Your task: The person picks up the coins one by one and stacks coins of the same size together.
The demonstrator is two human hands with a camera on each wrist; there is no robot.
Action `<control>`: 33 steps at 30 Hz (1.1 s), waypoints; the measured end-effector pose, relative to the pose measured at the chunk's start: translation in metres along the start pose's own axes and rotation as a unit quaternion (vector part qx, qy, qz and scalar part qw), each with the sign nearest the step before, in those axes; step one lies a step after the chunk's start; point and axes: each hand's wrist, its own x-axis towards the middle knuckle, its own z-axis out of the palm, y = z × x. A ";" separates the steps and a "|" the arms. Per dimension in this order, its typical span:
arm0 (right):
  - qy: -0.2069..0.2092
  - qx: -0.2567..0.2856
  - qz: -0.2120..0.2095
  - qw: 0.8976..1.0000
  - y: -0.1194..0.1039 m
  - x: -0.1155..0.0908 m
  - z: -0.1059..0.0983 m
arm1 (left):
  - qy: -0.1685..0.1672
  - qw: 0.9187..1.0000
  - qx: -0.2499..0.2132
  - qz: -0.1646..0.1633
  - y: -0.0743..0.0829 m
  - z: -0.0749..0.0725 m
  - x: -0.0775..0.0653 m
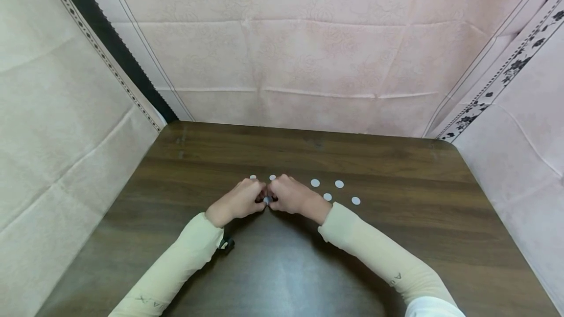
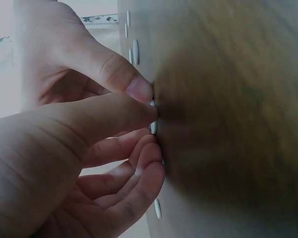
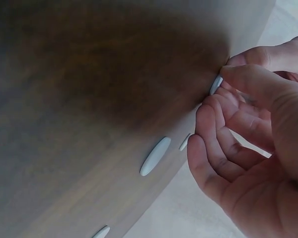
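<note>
Both hands meet near the middle of the brown wooden table (image 1: 282, 258), around one small white disc (image 1: 267, 200). My left hand (image 1: 238, 203) pinches the disc from the left with thumb and curled fingers. From the other side, my right hand (image 1: 294, 196) holds its edge the same way. In the left wrist view, both thumbs lie close together over the disc (image 2: 153, 124), low against the tabletop. The right wrist view shows part of the disc (image 3: 216, 85) between the thumbs and fingers; the rest is hidden.
Two white discs lie just beyond the hands, one at the left (image 1: 253, 177) and another disc (image 1: 272, 177) beside it. Several more discs (image 1: 327, 196) lie to the right. Pale patterned cloth (image 1: 282, 57) hangs behind the table and along both sides.
</note>
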 end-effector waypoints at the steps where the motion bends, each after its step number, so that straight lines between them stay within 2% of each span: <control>1: 0.000 -0.001 0.001 1.000 -0.001 -0.001 0.000 | -0.001 1.000 -0.002 0.002 0.001 0.000 -0.001; 18: -0.010 0.015 0.004 1.000 -0.009 -0.023 0.002 | -0.018 1.000 -0.006 0.013 0.018 0.007 -0.008; 23: -0.004 0.018 -0.012 1.000 -0.007 -0.026 0.001 | -0.016 1.000 -0.002 0.020 0.020 0.008 -0.008; 27: -0.013 0.018 -0.015 1.000 -0.002 -0.029 -0.006 | -0.014 0.999 0.000 0.029 0.020 0.009 -0.008; 33: -0.037 0.000 0.005 0.999 0.007 -0.041 -0.031 | -0.014 0.999 -0.003 0.029 0.019 0.010 -0.008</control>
